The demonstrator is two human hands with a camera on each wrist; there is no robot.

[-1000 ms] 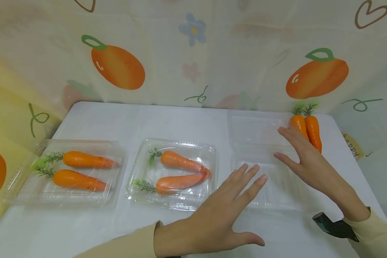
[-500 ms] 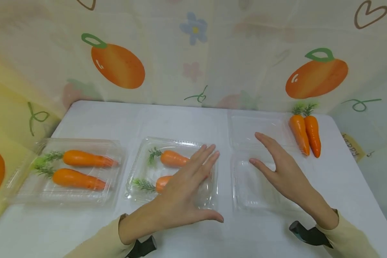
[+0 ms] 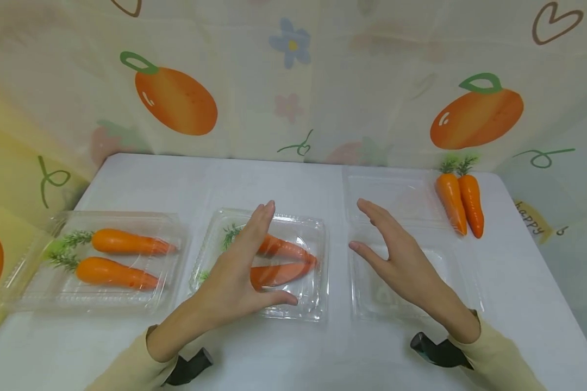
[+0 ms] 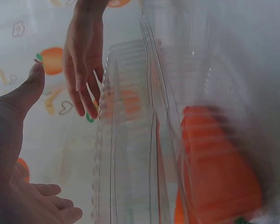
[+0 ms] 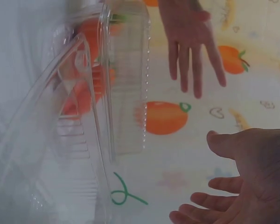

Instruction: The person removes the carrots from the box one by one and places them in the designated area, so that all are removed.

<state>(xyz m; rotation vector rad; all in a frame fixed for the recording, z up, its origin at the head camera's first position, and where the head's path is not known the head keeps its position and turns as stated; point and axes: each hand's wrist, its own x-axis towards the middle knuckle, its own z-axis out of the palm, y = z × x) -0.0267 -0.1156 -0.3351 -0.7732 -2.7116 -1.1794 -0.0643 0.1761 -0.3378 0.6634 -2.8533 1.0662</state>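
My left hand (image 3: pixel 232 274) hovers over the middle transparent plastic box (image 3: pixel 324 255), fingers straight and thumb apart, holding nothing. That box has its lid down over two toy carrots (image 3: pixel 276 275); their green tops are partly hidden behind the hand. In the left wrist view, a carrot (image 4: pixel 219 172) shows blurred through the box wall. My right hand (image 3: pixel 403 266) floats over the right-hand plastic box (image 3: pixel 354 293), its thumb and forefinger spread with nothing between them. The lid (image 3: pixel 391 182) of this box lies folded back toward the far table edge.
Two loose carrots (image 3: pixel 451 203) lie side by side at the far right, beside the folded-back lid. Another plastic box (image 3: pixel 24 271) with two carrots (image 3: pixel 117 271) stands at the left. A patterned cloth (image 3: pixel 254 92) hangs behind the white table (image 3: pixel 264 358).
Both hands have moved left: the left one from between the middle and right boxes to over the middle box, the right one away from the loose carrots. The boxes and carrots have stayed put.
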